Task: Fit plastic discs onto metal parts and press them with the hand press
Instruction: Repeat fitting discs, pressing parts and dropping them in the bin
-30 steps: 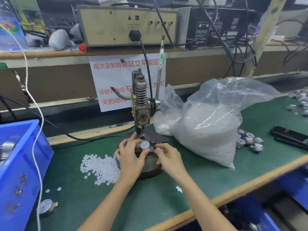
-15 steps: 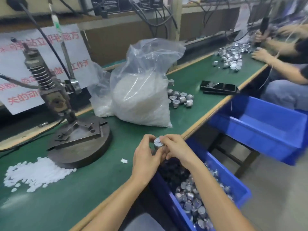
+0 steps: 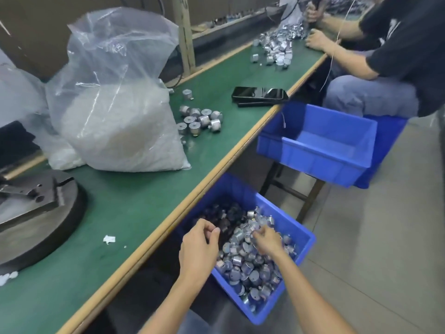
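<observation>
A blue bin [image 3: 310,239] below the table's front edge holds several silver metal parts [image 3: 243,259]. Both hands hang over it. My left hand [image 3: 199,239] hovers at the bin's near-left side, fingers loosely curled, nothing in them. My right hand [image 3: 265,239] reaches down onto the pile of parts; its fingertips are blurred and partly hidden. The hand press's round base [image 3: 36,213] sits on the green table at the left with nothing on its fixture. A clear bag of white plastic discs [image 3: 115,121] stands behind it. Loose discs [image 3: 7,277] show at the left edge.
Several metal parts [image 3: 199,120] lie on the table beside the bag, with a black phone [image 3: 260,95] beyond them. A second blue bin [image 3: 320,145] stands to the right. Another person [image 3: 385,56] works at a far pile of parts [image 3: 277,49]. A white scrap [image 3: 109,239] lies near the table edge.
Both hands lifted a metal part off the press and carried it right, down over the blue bin. They have since parted, and the left hand holds nothing. My view swung right.
</observation>
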`<state>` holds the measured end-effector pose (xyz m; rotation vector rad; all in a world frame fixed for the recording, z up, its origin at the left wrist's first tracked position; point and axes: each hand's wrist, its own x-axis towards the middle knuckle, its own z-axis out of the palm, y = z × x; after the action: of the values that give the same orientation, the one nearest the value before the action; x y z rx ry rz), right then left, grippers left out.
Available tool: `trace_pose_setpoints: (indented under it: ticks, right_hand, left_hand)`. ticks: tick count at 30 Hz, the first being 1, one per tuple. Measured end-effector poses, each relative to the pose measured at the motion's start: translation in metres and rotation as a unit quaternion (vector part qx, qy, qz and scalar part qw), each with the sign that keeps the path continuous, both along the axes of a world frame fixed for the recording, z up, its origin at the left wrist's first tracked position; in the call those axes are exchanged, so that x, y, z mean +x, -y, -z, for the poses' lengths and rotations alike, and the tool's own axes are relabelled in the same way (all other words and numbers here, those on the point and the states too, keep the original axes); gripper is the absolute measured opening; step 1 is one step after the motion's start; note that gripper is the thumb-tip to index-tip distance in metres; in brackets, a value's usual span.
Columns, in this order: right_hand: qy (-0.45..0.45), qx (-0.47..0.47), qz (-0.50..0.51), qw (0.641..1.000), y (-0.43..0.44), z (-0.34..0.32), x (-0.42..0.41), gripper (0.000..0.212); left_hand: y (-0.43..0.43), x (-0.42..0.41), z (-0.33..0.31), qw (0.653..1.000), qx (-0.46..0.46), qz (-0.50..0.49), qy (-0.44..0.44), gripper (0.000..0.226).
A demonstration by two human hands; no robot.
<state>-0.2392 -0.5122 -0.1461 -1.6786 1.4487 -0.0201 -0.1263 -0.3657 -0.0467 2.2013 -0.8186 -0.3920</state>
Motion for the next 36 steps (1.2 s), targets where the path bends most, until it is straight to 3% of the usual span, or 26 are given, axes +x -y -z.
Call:
trace_pose_setpoints:
  ticks: [4,8,11,13,17,19,24,31,36]
  right_hand:
    - [0.009,-0.037,0.011,0.999,0.003,0.012,0.002,0.036]
    - [0.035,-0.092,0.052,0.994,0.011,-0.005,0.007,0.026]
    - [0.101,-0.105,-0.009,0.989,0.007,-0.043,0.029,0.012]
    - [0.171,-0.125,-0.073,0.975,-0.005,-0.077,0.052,0.015]
    - [0.355,-0.19,-0.152,0.902,-0.047,-0.157,0.1,0.035]
    - [0.397,-0.181,-0.212,0.875,-0.073,-0.191,0.129,0.035]
    - [0.415,-0.152,-0.392,0.807,-0.153,-0.238,0.203,0.03]
    - [0.386,-0.195,-0.619,0.656,-0.285,-0.288,0.287,0.03]
    - [0.401,-0.218,-0.695,0.556,-0.386,-0.318,0.316,0.028]
  left_hand:
    - [-0.001,0.005,-0.007,0.999,-0.024,0.034,-0.001,0.021]
    - [-0.002,0.011,-0.021,0.995,-0.065,0.078,0.004,0.024]
    - [-0.009,0.017,-0.034,0.99,-0.101,0.102,0.014,0.023]
    - [-0.019,0.024,-0.045,0.987,-0.124,0.098,0.029,0.024]
    - [-0.048,0.052,-0.076,0.983,-0.154,0.072,0.075,0.023]
    - [-0.072,0.074,-0.097,0.979,-0.165,0.049,0.108,0.019]
    - [-0.159,0.135,-0.145,0.969,-0.134,-0.056,0.201,0.01]
    - [-0.314,0.197,-0.218,0.925,-0.005,-0.213,0.315,0.003]
    - [-0.422,0.204,-0.233,0.895,0.099,-0.31,0.306,0.018]
